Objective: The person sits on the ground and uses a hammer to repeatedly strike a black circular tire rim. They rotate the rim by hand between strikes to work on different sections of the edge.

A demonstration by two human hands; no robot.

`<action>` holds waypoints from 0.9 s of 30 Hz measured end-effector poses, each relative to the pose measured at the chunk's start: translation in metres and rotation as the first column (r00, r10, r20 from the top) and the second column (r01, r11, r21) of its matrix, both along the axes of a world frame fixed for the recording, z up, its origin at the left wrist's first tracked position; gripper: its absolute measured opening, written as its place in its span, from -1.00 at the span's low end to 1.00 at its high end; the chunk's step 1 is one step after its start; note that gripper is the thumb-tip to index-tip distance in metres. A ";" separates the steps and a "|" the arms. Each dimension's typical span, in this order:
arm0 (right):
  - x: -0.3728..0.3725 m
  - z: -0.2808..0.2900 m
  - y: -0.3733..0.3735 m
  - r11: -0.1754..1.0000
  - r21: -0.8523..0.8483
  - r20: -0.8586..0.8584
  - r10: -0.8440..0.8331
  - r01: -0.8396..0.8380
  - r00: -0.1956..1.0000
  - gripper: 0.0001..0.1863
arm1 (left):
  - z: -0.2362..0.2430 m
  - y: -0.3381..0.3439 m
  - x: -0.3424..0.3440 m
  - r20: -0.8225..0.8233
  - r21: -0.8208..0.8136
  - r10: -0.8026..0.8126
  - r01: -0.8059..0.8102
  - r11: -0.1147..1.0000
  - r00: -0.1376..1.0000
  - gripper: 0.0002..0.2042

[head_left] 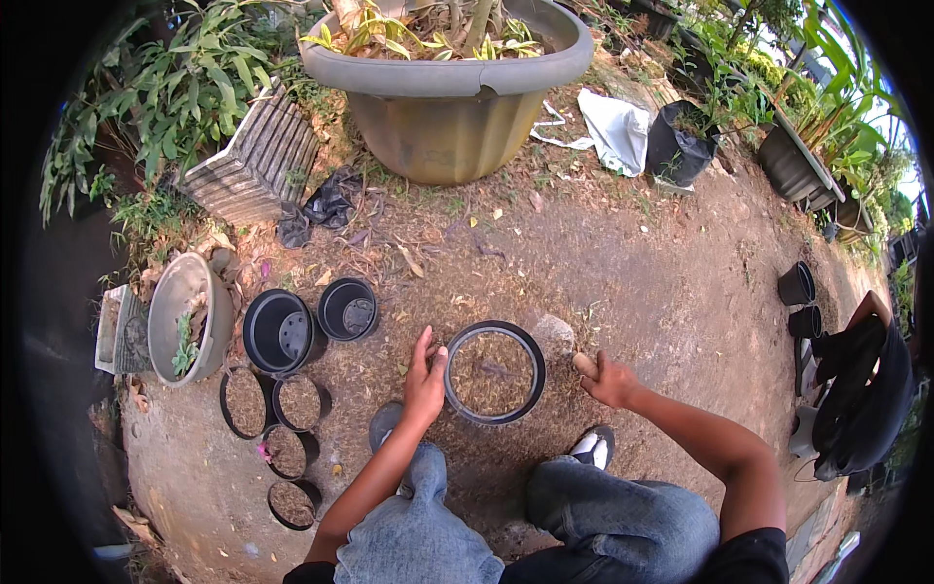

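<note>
A round black pot [493,373] filled with brownish soil stood on the bare dirt ground [632,282] just in front of the person's knees. The left hand [424,378] rested against the pot's left rim, fingers straight and loosely spread, gripping nothing. The right hand [608,380] hovered right of the pot, apart from it, fingers curled around a small pale lump [585,365]; what it was could not be told. Left of the pot lay two empty black pots [309,323], and nearer the person four soil-filled black bags [275,433]. Beyond the pot sat a large grey planter [448,92]. Far right of the pot another person [861,389] in dark clothes crouched.
</note>
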State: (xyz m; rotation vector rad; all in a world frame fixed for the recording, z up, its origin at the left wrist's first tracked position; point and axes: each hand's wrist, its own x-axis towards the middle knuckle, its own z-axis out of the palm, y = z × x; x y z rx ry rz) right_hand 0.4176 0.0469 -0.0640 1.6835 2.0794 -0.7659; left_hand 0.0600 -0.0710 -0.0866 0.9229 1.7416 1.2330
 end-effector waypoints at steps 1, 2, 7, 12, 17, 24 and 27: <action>-0.002 0.019 0.013 0.997 0.040 0.032 0.062 -0.063 0.998 -0.24 | 0.003 0.000 -0.003 -0.052 -0.035 -0.030 0.028 0.999 0.998 -0.42; -0.002 0.033 0.018 0.991 0.076 0.065 0.108 -0.113 0.992 -0.28 | 0.009 0.000 -0.002 -0.103 -0.074 -0.077 0.069 0.995 0.992 -0.42; 0.014 -0.012 0.031 0.941 0.337 -0.092 0.036 -0.003 0.995 -0.45 | 0.031 0.002 0.015 -0.134 0.030 -0.128 0.133 0.991 0.983 -0.61; -0.032 -0.047 0.024 0.932 0.360 -0.191 0.046 0.026 0.981 -0.50 | 0.016 0.000 0.011 -0.048 0.036 -0.043 0.045 0.998 0.998 -0.64; -0.051 -0.062 -0.018 0.983 0.185 -0.186 0.027 0.008 0.982 -0.49 | 0.008 0.001 0.017 -0.067 0.116 0.033 -0.025 0.993 0.997 -0.64; -0.026 -0.046 -0.044 0.989 -0.041 -0.404 -0.149 0.145 0.902 -0.39 | 0.001 0.009 0.015 0.001 0.071 0.049 -0.049 0.996 0.999 -0.66; -0.011 -0.058 -0.047 0.948 -0.163 -0.489 -0.319 0.275 0.812 -0.38 | 0.001 0.011 0.015 0.036 0.083 0.042 -0.045 0.996 0.998 -0.66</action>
